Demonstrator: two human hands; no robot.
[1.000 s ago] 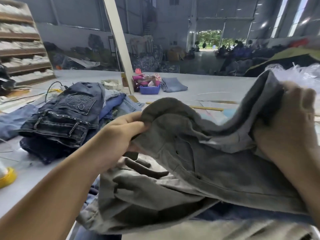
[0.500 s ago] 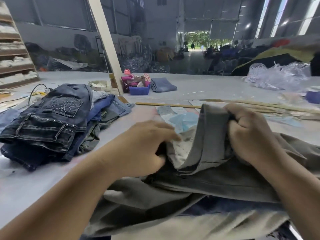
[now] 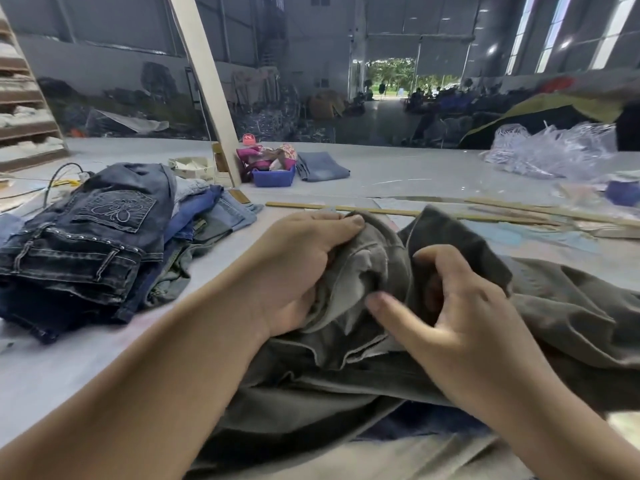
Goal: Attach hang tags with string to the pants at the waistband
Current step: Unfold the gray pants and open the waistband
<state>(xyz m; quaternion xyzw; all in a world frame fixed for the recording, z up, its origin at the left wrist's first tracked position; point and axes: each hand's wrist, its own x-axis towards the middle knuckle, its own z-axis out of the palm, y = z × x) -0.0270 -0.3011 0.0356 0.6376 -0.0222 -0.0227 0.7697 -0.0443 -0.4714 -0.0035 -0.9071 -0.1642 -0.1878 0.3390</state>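
Behind pants (image 3: 346, 393), blue bin (image 3: 273, 177) holds cloth.

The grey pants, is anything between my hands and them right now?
Nothing visible. The left hand already grips a bunched fold of the grey pants, and the right hand rests on the cloth beside it. No hang tag or string is in either hand.

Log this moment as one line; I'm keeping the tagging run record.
stage: finding waistband | left hand: grips grey pants | right hand: fingers curled at fabric fold, grip unclear | hang tag: none visible
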